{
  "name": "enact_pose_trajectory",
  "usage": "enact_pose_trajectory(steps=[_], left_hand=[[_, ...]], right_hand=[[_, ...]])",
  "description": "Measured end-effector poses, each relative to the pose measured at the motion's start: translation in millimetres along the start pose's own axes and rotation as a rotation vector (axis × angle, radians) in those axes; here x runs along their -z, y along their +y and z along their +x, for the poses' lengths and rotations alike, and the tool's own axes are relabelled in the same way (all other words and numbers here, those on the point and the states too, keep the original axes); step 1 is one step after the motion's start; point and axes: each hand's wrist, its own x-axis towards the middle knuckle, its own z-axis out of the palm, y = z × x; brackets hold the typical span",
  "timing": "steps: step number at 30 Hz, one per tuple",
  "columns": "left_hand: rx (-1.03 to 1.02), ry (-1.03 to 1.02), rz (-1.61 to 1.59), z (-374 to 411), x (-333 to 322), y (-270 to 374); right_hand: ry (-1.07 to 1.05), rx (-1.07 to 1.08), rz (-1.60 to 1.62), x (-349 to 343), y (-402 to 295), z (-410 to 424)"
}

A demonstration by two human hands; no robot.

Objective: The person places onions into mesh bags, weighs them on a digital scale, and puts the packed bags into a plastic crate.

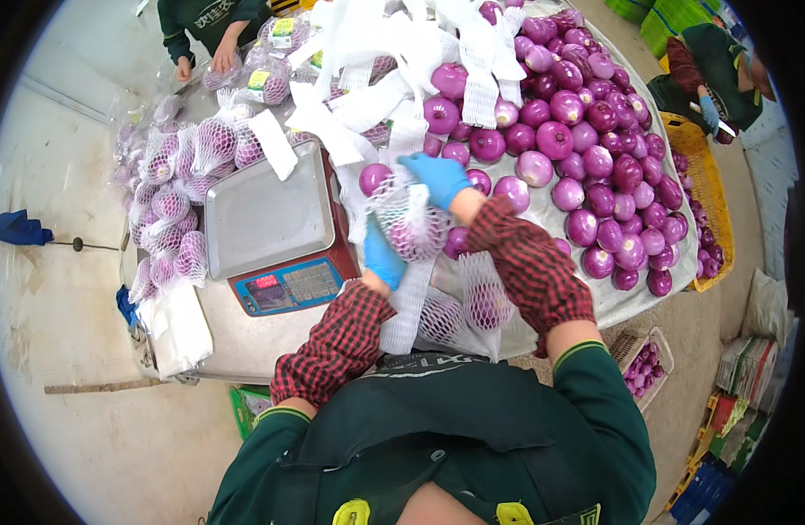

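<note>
My left hand (384, 257), in a blue glove, grips a white foam-net sleeve with purple onions (412, 231) inside. Above it my right hand (438, 177), also gloved, reaches across the upper end of the netting; its fingers are blurred, and their hold cannot be made out. A bare onion (375, 179) sits by the upper end of the net, left of my right fingertips. Close to my body lie more netted onions (487, 305) and a flat strip of white foam net (407, 308). Left of my hands stands a digital scale (271, 210) with a bare metal pan.
Loose purple onions (599, 164) cover the table's right side. White net sleeves (369, 59) lie heaped at the back, netted onions (172, 203) at the left. One co-worker (208, 26) handles a bag at the far left; another (711, 85) holds a knife beside a yellow crate (704, 190).
</note>
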Motion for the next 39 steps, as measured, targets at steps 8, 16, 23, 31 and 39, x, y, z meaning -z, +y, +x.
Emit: enact_pose_trajectory(steps=[8,16,23,31,39], left_hand=[[-0.044,0.123,0.017,-16.8,28.5,36.3],[0.412,0.066,0.154,-65.5,-22.1,2.0],[0.652,0.03,0.291,-40.2,-88.3,-105.6],[0.278,-0.32,0.747,-42.3,-92.4,-128.0],[0.56,0.03,0.302,-37.5,-65.1,-126.5]], right_hand=[[-0.075,-0.199,0.016,-63.7,-46.9,23.2],[0.091,-0.387,0.363,44.5,-62.7,-162.9],[0.219,-0.695,0.034,64.0,20.6,-258.5],[0.009,-0.713,-0.056,64.4,42.6,-259.3],[-0.176,-0.577,0.026,46.4,50.4,-214.6]])
